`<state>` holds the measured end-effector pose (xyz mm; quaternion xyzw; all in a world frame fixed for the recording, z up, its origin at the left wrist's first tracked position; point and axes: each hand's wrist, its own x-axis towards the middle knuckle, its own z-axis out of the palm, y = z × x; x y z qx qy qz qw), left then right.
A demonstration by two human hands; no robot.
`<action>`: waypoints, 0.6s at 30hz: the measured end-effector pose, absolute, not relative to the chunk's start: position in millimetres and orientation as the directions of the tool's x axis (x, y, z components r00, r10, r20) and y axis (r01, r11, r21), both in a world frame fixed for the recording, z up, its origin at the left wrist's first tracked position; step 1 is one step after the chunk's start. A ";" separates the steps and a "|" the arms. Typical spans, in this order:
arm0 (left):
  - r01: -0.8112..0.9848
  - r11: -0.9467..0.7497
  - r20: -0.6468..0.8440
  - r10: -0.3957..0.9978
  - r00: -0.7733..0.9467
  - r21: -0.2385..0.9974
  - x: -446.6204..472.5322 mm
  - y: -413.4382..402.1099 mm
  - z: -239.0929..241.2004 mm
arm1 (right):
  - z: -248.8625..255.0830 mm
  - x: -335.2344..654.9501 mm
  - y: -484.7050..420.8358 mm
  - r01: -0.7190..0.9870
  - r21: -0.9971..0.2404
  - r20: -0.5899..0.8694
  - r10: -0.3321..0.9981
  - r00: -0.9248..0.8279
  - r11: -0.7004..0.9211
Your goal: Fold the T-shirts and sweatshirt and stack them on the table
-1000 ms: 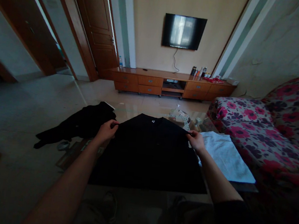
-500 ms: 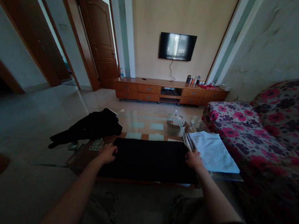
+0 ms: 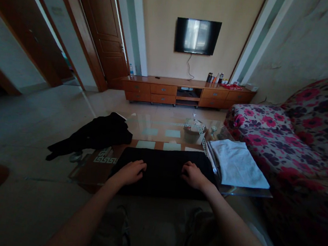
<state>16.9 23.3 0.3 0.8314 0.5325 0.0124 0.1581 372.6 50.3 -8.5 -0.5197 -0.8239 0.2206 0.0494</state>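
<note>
A black garment (image 3: 164, 160) lies folded into a wide band on the near part of a glass coffee table (image 3: 157, 132). My left hand (image 3: 131, 171) rests flat on its left half, fingers stretched out. On the right half lies my right hand (image 3: 192, 175), palm down with fingers loosely apart. Neither hand grips the cloth. A folded white cloth (image 3: 238, 163) sits just right of the garment on the table's right edge. A crumpled black garment (image 3: 97, 134) hangs over the table's far left corner.
A floral sofa (image 3: 299, 130) stands close on the right. A small bowl-like object (image 3: 193, 127) sits on the far part of the table. Beyond are a wooden TV cabinet (image 3: 185, 92), a wall TV (image 3: 197, 36) and wooden doors (image 3: 103, 33) at left.
The black garment went from spread out to folded toward me into a band. Both hands let go of its outer edges and moved inward to rest on top.
</note>
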 end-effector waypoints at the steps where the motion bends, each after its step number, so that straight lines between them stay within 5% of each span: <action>1: 0.883 -0.371 -0.125 0.900 0.418 0.288 13.9 24.9 4.0 | -3.5 372.5 49.7 0.820 -0.433 -0.115 0.880 -0.462 0.374; 5: 0.882 -0.356 -0.050 0.920 0.389 0.308 2.3 26.9 9.7 | 15.0 376.1 42.3 0.745 -0.576 -0.077 0.885 -0.458 0.336; 9: 0.893 -0.329 -0.172 0.904 0.392 0.307 -2.7 23.2 -1.9 | 13.9 380.7 34.9 0.710 -0.649 -0.235 0.816 -0.528 0.272; 14: 0.908 -0.325 -0.258 0.883 0.392 0.266 -2.8 21.1 -17.7 | -1.3 388.9 35.3 0.889 -0.343 -0.354 0.836 -0.420 0.302; 18: 0.920 -0.323 -0.255 0.891 0.375 0.223 0.3 20.5 -20.5 | -8.3 405.5 40.7 0.985 -0.121 -0.353 0.922 -0.157 0.122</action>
